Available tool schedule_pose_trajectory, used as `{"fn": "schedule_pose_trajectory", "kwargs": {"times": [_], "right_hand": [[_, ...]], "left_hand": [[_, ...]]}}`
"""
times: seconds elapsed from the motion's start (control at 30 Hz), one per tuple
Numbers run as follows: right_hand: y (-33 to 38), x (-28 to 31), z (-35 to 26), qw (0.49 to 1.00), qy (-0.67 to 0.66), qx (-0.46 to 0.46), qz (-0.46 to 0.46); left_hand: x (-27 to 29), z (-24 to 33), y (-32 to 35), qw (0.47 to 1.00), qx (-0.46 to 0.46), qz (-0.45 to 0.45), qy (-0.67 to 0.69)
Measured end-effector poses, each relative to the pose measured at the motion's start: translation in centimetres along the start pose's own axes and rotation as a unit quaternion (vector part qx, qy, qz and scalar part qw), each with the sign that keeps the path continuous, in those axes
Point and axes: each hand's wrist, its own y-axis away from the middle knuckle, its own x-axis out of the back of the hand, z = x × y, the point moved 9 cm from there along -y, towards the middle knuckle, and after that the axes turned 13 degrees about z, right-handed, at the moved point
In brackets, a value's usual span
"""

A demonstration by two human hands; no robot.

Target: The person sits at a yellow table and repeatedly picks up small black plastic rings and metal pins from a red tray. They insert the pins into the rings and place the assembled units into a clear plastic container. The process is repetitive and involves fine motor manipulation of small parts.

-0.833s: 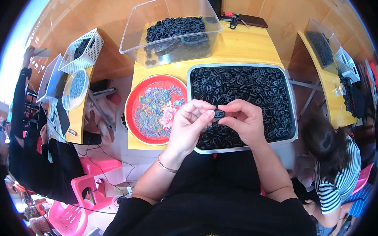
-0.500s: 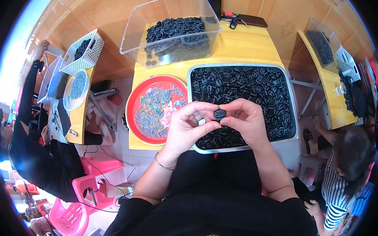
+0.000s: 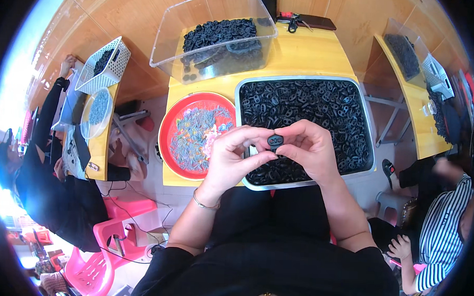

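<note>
At the far left, a co-worker in black clothing sits with one arm raised, and a pink plastic chair stands on the floor nearby. Beside that co-worker is a yellow side table, which bears a white perforated basket with black pieces in it and a round translucent bowl of small blue-grey pieces.

On the yellow main table, a red round tray with a floral print holds many slender grey pieces. Behind it stands a clear plastic bin, partly filled with black pieces.

The left hand, with a bracelet on its wrist, pinches the black oval two-hole piece between thumb and index fingertips. The piece is held upright above the rectangular metal tray, which is full of similar black pieces. From the other side, the right hand grips the same piece between its thumb and index finger.

Behind the metal tray, scissors lie by a dark brown case. At the far right, a co-worker in a striped top sits near another yellow table.
</note>
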Motion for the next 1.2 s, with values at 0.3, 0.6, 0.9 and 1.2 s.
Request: {"fn": "schedule_pose_trajectory", "kwargs": {"times": [0.3,0.6,0.9,1.2], "right_hand": [[0.2,-0.1,0.2,1.0,-0.016,-0.015,0.001],[0.4,-0.3,0.0,1.0,-0.016,-0.014,-0.016],[0.4,-0.4,-0.2,1.0,-0.006,0.003,-0.023],[0.6,-0.5,-0.5,0.999,-0.007,0.021,-0.027]], "left_hand": [[0.0,1.6,-0.1,0.992,-0.094,-0.015,-0.085],[0.1,2.1,-0.1,0.987,-0.122,-0.012,-0.108],[-0.1,2.3,-0.2,0.986,-0.123,-0.019,-0.111],[-0.2,2.7,0.0,0.982,-0.152,-0.021,-0.115]]}}
